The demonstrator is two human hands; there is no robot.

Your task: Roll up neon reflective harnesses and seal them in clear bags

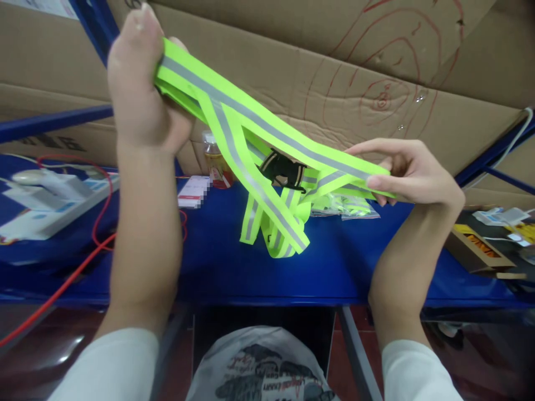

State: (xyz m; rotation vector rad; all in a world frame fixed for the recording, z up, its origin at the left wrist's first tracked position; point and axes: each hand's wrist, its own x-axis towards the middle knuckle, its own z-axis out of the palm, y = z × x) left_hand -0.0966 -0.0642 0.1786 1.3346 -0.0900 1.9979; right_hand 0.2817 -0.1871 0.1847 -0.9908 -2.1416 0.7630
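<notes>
A neon-yellow reflective strap harness [251, 133] with grey stripes is stretched between my two hands above a blue table [343, 262]. My left hand [140, 83] is raised at the upper left, fingers closed round one end of the straps. My right hand [407, 172] pinches the other end at the right, thumb and fingers pressed on the strap. A black plastic buckle [283, 169] hangs in the middle, and looped strap ends [276, 228] dangle down onto the table.
Cardboard boxes [334, 67] stand behind the table. A small bottle [215, 161], a white card [193, 191], bagged yellow straps [346, 206], a white device with a red cable [75, 273] at left, and an open box [480, 250] at right. A printed bag [259, 367] lies below.
</notes>
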